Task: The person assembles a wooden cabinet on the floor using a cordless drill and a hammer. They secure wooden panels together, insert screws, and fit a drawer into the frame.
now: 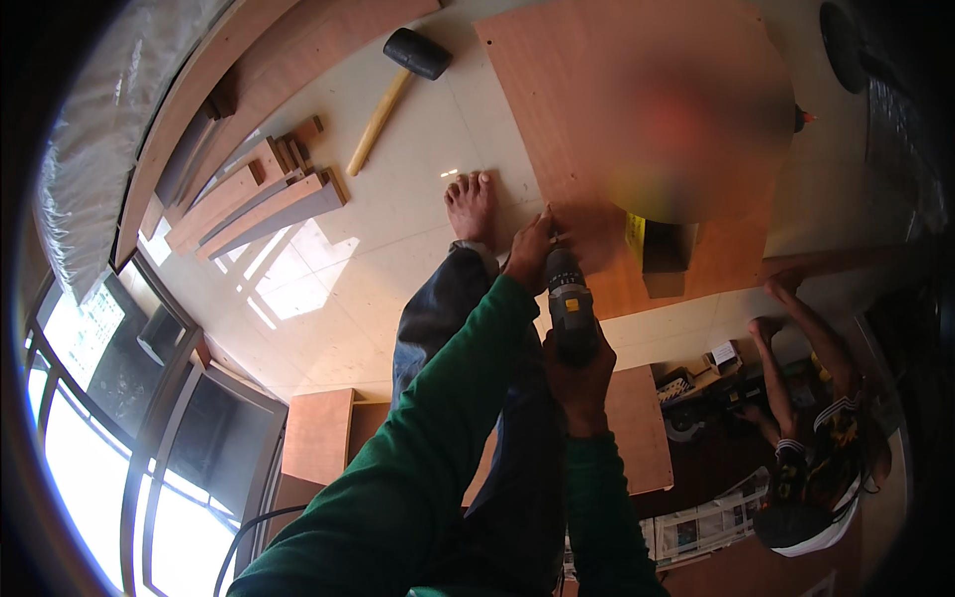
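Note:
My right hand (580, 378) is wrapped round the handle of a dark cordless drill (571, 308), which points away from me toward a brown wooden panel (607, 254). Just ahead of the drill's chuck, at the panel's near left edge, is my left hand (530, 249). Its fingers are drawn together close to the bit; what they pinch, if anything, is too small to make out. Green sleeves cover both forearms. My bare foot (472, 207) rests on the floor beside the panel.
A black-headed mallet (418, 54) lies on the tiled floor (418, 139) at far left of the panel, near stacked wooden strips (249, 199). A dark box-like piece (666, 261) sits on the panel. Another person (821, 458) is low at the right. Part of the panel is blurred.

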The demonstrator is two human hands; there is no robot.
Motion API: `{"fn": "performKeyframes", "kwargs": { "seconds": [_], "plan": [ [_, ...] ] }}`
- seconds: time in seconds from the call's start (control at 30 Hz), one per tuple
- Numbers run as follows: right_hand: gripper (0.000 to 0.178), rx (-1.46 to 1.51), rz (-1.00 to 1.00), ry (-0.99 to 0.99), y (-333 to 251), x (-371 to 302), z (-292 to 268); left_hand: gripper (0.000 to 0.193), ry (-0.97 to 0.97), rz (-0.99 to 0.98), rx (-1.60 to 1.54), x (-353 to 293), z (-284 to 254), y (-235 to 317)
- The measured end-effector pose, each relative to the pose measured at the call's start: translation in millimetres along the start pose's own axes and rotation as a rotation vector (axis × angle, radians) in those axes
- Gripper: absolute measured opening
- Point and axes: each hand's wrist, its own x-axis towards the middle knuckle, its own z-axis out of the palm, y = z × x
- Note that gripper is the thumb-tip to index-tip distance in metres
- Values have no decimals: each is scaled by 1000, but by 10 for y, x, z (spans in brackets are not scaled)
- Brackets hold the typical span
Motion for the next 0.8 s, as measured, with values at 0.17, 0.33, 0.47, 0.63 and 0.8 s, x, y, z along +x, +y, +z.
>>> {"fn": "performKeyframes", "kwargs": {
  "seconds": [0.17, 0.33, 0.47, 0.63, 0.8],
  "plan": [
    [48, 5, 8, 4, -60, -15, -16, 37, 36, 20, 18, -7, 41, -4],
    [45, 39, 24, 10, 3, 38, -1, 34, -15, 53, 141, 118, -2, 6],
    [44, 20, 0, 16, -44, 68, 53, 33, -162, 464, 537, 288, -247, -94],
    [45, 16, -9, 52, -11, 105, 8, 32, -39, 64, 44, 416, -80, -226],
    [44, 70, -34, 16, -111, 111, 7, 26, -76, -64, -210, 223, -13, -31]
  ]
}}
